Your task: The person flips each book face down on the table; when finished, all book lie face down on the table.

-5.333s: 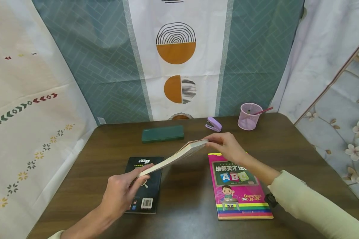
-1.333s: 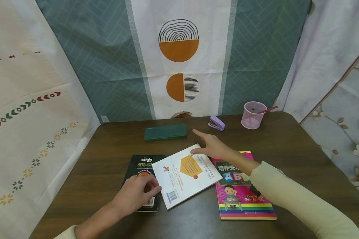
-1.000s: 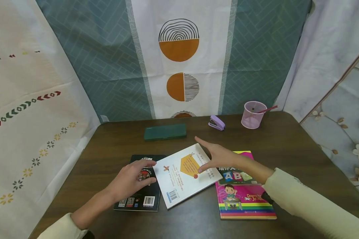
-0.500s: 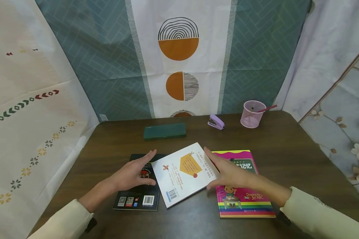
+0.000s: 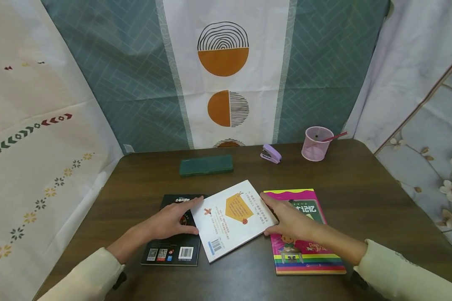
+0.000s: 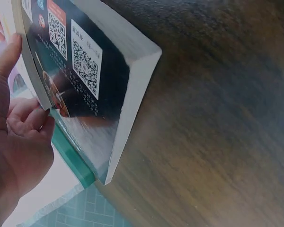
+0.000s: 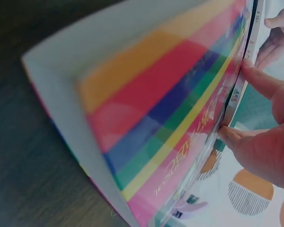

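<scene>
A white book [image 5: 226, 225] with an orange pentagon on its cover lies slanted in the middle of the table, overlapping the black book [image 5: 173, 246] at left and the pink ABC book [image 5: 309, 261] at right. My left hand [image 5: 165, 221] reaches over the black book, thumb and fingers spread, fingertips at the white book's left edge. On the opposite side, my right hand [image 5: 291, 219] reaches across the pink book, its spread thumb and forefinger touching the white book's right edge. The right wrist view shows these fingertips on the spine [image 7: 236, 90].
Behind the books lies a dark green case [image 5: 206, 165]. A purple stapler [image 5: 271, 154] and a pink mesh pen cup [image 5: 314, 148] with a red pencil stand toward the back right. The brown table [image 5: 135, 179] ends at a hanging cloth [image 5: 135, 83].
The white book, earlier lifted and tilted between both hands, now lies on the table. Both hands shifted along it, and their spread fingers have come in to its left and right edges.
</scene>
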Demonstrator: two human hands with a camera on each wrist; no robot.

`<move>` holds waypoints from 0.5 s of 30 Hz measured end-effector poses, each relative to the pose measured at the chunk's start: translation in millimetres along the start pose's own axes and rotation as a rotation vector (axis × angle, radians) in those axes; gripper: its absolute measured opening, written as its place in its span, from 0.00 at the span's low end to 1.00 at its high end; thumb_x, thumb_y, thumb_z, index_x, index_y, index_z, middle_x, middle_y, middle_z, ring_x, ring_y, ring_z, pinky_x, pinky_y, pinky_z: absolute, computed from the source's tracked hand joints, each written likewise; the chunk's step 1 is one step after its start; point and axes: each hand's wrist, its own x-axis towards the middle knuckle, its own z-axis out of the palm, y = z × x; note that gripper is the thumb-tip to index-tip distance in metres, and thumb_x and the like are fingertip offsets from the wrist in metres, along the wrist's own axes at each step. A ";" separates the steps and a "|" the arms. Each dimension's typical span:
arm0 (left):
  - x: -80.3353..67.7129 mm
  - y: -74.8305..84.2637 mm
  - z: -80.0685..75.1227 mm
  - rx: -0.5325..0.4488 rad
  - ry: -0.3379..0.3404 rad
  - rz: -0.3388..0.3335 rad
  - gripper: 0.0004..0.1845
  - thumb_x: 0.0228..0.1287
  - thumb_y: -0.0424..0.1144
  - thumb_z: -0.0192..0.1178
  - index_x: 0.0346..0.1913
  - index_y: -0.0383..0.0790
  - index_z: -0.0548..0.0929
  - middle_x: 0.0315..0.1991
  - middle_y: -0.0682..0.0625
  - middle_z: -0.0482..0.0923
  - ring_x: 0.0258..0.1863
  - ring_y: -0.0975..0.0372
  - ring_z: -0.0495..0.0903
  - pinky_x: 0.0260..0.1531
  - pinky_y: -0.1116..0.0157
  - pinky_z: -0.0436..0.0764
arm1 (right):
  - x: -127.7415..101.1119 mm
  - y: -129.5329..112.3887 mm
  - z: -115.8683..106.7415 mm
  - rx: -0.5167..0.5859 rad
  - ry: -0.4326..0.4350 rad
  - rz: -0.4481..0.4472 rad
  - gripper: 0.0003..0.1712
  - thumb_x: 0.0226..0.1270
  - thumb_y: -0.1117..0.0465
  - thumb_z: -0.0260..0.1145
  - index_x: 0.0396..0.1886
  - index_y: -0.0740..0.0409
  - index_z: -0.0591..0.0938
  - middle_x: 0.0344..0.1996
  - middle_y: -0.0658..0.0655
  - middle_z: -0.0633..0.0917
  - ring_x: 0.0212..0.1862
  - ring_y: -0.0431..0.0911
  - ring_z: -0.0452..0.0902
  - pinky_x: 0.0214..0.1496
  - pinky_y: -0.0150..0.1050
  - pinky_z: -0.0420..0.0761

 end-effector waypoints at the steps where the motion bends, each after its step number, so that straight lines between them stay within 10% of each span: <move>1: -0.4 0.0 0.5 0.009 0.006 -0.002 0.52 0.64 0.53 0.77 0.83 0.39 0.62 0.77 0.41 0.70 0.63 0.53 0.77 0.62 0.51 0.79 | 0.4 -0.5 0.1 -0.006 0.007 0.002 0.64 0.55 0.55 0.87 0.85 0.61 0.60 0.78 0.64 0.71 0.76 0.65 0.67 0.70 0.60 0.75; 15: -11.5 1.5 2.5 0.041 0.096 -0.019 0.39 0.65 0.42 0.77 0.77 0.40 0.75 0.59 0.46 0.86 0.35 0.65 0.77 0.33 0.69 0.77 | 10.5 -4.2 -2.5 -0.001 0.130 -0.038 0.40 0.56 0.65 0.85 0.69 0.67 0.81 0.63 0.64 0.85 0.64 0.59 0.82 0.60 0.50 0.85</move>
